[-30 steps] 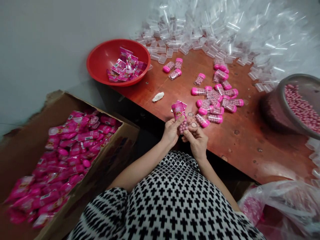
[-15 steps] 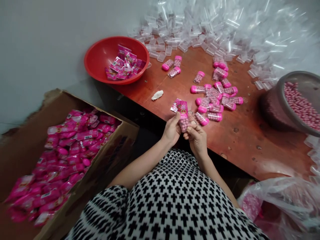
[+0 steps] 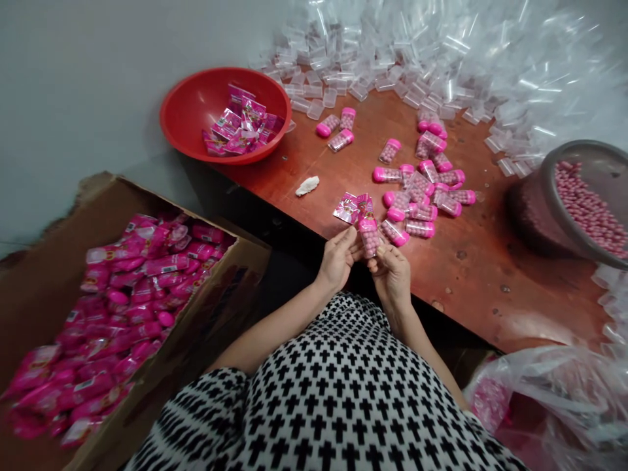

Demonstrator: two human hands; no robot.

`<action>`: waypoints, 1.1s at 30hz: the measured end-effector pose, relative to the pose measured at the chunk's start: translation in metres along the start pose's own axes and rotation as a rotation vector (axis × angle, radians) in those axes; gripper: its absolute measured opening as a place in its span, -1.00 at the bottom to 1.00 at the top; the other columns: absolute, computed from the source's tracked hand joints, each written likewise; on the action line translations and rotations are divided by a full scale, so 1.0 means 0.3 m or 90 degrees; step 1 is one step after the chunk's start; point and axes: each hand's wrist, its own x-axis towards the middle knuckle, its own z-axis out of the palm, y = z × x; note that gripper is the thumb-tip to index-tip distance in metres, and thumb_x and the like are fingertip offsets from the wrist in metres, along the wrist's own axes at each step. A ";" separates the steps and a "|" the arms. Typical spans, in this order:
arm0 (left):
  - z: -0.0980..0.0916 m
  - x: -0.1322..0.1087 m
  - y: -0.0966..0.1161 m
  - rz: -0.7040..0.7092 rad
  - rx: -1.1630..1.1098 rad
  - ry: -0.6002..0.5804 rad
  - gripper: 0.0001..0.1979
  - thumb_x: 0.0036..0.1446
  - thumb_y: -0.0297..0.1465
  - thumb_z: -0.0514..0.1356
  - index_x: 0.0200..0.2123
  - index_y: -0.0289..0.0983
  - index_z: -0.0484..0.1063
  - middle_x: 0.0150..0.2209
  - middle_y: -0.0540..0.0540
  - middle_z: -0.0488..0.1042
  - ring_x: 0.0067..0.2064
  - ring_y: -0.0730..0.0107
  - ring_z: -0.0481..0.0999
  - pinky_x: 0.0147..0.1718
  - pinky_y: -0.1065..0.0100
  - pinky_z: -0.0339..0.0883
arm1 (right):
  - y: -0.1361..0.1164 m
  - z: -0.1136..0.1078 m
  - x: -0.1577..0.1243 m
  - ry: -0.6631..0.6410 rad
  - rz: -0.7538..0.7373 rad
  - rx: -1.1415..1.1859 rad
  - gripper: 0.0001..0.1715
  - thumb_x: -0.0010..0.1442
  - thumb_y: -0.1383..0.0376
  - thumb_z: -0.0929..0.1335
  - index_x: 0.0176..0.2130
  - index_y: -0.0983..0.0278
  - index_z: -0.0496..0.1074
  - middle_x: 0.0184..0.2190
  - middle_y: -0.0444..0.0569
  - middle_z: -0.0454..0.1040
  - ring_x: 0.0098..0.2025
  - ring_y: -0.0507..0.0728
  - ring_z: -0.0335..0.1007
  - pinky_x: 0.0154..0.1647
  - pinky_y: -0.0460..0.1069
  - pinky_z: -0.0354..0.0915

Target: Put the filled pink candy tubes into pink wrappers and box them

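Between both hands, at the table's near edge, is a small clear bottle (image 3: 369,243) of pink bead candies with a bright pink cap. It is tilted, cap end away from me. My right hand (image 3: 392,271) pinches its lower right side between thumb and fingers. My left hand (image 3: 337,260) is closed at its left side, the fingertips partly hidden. Just beyond the cap are printed pink wrappers (image 3: 346,208), one right behind it. Several similar capped bottles (image 3: 419,228) lie to the right of my hands.
A red bowl (image 3: 176,111) holds pink wrappers. On the left, a cardboard box (image 3: 235,261) contains many wrapped bottles. Clear empty containers (image 3: 392,39) are heaped at the back. At right stands a bucket (image 3: 534,216) of pink beads, with a plastic bag (image 3: 554,373) below. A white scrap (image 3: 307,186) lies on the table.
The printed wrapper that covered the bottle's upper part is now behind it, and the pink cap shows. The bottle and both hands have shifted slightly right. The view has turned slightly.
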 end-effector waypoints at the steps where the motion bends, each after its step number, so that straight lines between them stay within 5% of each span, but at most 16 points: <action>1: -0.007 0.002 0.008 0.013 -0.002 0.020 -0.60 -0.10 -0.15 0.38 -0.28 -0.33 0.50 -0.31 -0.13 0.56 -0.30 0.38 0.55 -0.28 0.37 0.42 | 0.001 0.000 0.000 0.005 -0.006 -0.002 -0.77 -0.16 0.29 0.48 -0.53 0.29 0.36 -0.64 -0.22 0.39 -0.67 -0.09 0.27 -0.71 -0.20 0.21; 8: -0.010 0.024 0.018 0.061 0.090 0.082 -0.64 -0.22 -0.26 0.44 -0.34 -0.36 0.57 -0.40 -0.06 0.57 -0.40 0.45 0.52 -0.28 0.34 0.45 | 0.040 -0.010 -0.006 0.002 -0.088 -0.113 -0.73 -0.03 0.21 0.47 -0.36 0.29 0.40 -0.57 -0.18 0.49 -0.61 -0.03 0.39 -0.60 -0.14 0.34; 15: -0.014 0.020 0.000 0.147 0.239 0.102 -0.74 -0.17 -0.29 0.42 -0.36 -0.27 0.60 -0.41 -0.04 0.59 -0.41 0.41 0.52 -0.32 0.36 0.42 | 0.051 -0.031 -0.018 0.002 -0.270 -0.352 -0.35 -0.09 0.23 0.52 0.01 0.18 0.38 -0.02 0.00 0.49 -0.05 0.11 0.45 -0.03 0.04 0.42; 19: -0.026 -0.010 0.022 0.225 0.397 0.039 -0.81 -0.01 -0.29 0.33 -0.29 -0.19 0.62 -0.29 -0.08 0.61 -0.24 0.29 0.57 -0.16 0.33 0.39 | 0.025 -0.029 -0.003 -0.054 -0.134 -0.215 -0.63 0.07 0.14 0.40 -0.13 0.25 0.43 -0.27 -0.04 0.56 -0.29 0.08 0.52 -0.24 0.00 0.48; 22: -0.034 -0.018 0.041 0.298 0.467 0.032 -0.82 0.07 -0.30 0.27 -0.24 -0.16 0.61 -0.24 -0.08 0.61 -0.21 0.29 0.56 -0.12 0.33 0.36 | 0.011 -0.018 0.006 -0.103 -0.012 -0.085 -0.66 0.12 0.07 0.30 -0.27 0.30 0.42 -0.48 -0.06 0.53 -0.49 0.05 0.47 -0.52 -0.08 0.42; 26: -0.045 -0.010 0.048 0.365 0.558 0.026 -0.84 0.07 -0.32 0.27 -0.27 -0.17 0.61 -0.27 -0.07 0.59 -0.27 0.34 0.52 -0.18 0.36 0.34 | 0.012 -0.004 0.001 -0.115 0.008 -0.052 -0.68 0.09 0.09 0.32 -0.29 0.30 0.40 -0.52 -0.08 0.51 -0.58 0.01 0.41 -0.63 -0.13 0.34; 33: -0.062 0.026 0.016 0.213 0.393 0.056 -0.72 -0.01 -0.24 0.33 -0.23 -0.26 0.59 -0.28 -0.10 0.60 -0.27 0.30 0.55 -0.21 0.35 0.37 | 0.036 -0.003 -0.007 -0.092 -0.019 -0.092 -0.62 0.08 0.01 0.34 -0.33 0.28 0.39 -0.53 -0.10 0.51 -0.57 0.01 0.41 -0.59 -0.11 0.38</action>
